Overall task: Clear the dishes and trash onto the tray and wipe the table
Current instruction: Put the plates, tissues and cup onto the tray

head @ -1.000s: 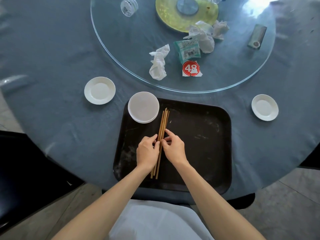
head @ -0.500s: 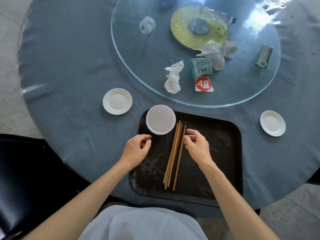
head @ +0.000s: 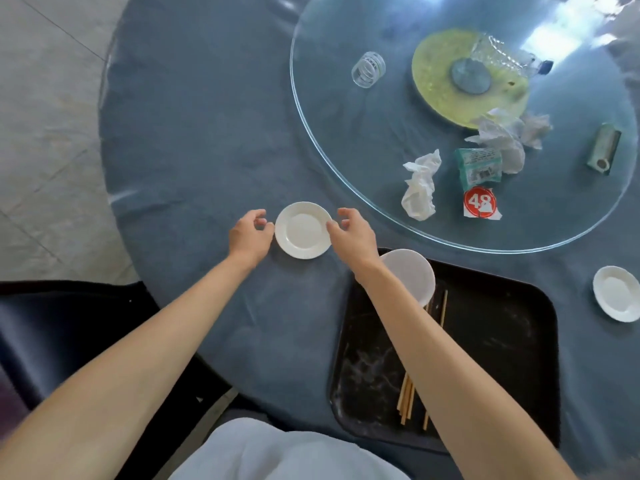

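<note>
A small white plate (head: 303, 230) lies on the blue tablecloth, left of the black tray (head: 502, 344). My left hand (head: 250, 234) is at the plate's left rim with loosely curled fingers, just apart from it. My right hand (head: 353, 233) is at the right rim, its fingertips touching the edge. Neither hand has lifted the plate. On the tray sit a white bowl (head: 414, 275), partly hidden by my right forearm, and several wooden chopsticks (head: 408, 400).
A second small plate (head: 616, 294) lies at the right edge. The glass turntable (head: 346, 140) carries crumpled tissues (head: 420, 185), a green packet (head: 479, 168), a red "48" card (head: 479, 202), a glass cup (head: 369, 69), a crushed bottle (head: 509, 57) and a rolled wrapper (head: 604, 148). A black chair (head: 52, 341) stands at left.
Both hands let go of the chopsticks on the tray and moved up and left to the small white plate. My view swung left.
</note>
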The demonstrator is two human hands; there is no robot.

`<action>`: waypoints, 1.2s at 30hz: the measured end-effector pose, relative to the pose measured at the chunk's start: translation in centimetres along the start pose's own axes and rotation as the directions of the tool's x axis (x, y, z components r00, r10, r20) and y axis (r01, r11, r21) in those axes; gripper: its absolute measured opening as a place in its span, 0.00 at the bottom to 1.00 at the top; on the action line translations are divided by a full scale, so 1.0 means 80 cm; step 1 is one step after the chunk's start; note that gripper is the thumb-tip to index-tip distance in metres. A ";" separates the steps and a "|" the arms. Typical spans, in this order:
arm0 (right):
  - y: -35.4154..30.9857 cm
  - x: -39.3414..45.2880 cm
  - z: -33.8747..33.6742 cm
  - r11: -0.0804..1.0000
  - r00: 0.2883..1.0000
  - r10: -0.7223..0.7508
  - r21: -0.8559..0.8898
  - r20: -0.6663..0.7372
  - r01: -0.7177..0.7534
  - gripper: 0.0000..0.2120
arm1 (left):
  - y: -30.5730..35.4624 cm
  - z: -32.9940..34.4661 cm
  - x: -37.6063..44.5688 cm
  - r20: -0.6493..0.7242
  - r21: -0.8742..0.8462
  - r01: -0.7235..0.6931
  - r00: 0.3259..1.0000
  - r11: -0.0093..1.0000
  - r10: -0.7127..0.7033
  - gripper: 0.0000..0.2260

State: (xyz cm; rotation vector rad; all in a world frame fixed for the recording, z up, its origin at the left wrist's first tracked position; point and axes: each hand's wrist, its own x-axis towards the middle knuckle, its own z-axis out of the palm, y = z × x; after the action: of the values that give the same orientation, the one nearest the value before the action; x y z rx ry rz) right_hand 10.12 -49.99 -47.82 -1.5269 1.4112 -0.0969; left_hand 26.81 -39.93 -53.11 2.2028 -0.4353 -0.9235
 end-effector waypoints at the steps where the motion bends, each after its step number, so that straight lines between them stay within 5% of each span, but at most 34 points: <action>1: 0.003 0.008 0.014 0.996 0.996 0.092 -0.014 0.013 -0.092 0.26 | -0.003 0.001 0.006 0.023 -0.017 0.024 0.999 1.000 -0.024 0.18; 4: 0.014 0.025 0.041 0.969 0.969 0.244 -0.032 -0.031 -0.245 0.28 | -0.011 0.004 0.020 0.101 -0.083 0.035 0.995 0.996 -0.026 0.18; 12: 0.015 0.033 0.043 0.917 0.946 0.319 0.272 -0.065 -0.291 0.18 | 0.001 0.007 0.024 0.148 -0.204 0.121 0.985 0.972 -0.092 0.11; 22: -0.005 -0.014 -0.102 0.853 0.990 0.109 0.519 -0.089 -0.047 0.17 | 0.138 0.003 -0.030 0.269 -0.405 -0.014 0.954 0.914 0.134 0.11; 28: 0.054 -0.036 -0.238 0.819 0.963 0.136 0.573 -0.233 0.023 0.16 | 0.219 0.111 -0.103 0.329 -0.393 -0.111 0.910 0.913 0.252 0.10; 36: 0.239 -0.045 -0.427 0.753 0.894 0.292 0.658 -0.340 0.004 0.15 | 0.281 0.361 -0.220 0.383 -0.305 -0.152 0.884 0.940 0.268 0.14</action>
State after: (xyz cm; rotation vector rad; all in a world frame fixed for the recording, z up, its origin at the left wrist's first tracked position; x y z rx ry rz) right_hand -26.32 -63.69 -42.48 -0.8231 1.6031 -0.7892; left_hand -7.05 -59.98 -42.97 1.6679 -0.6951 -1.2582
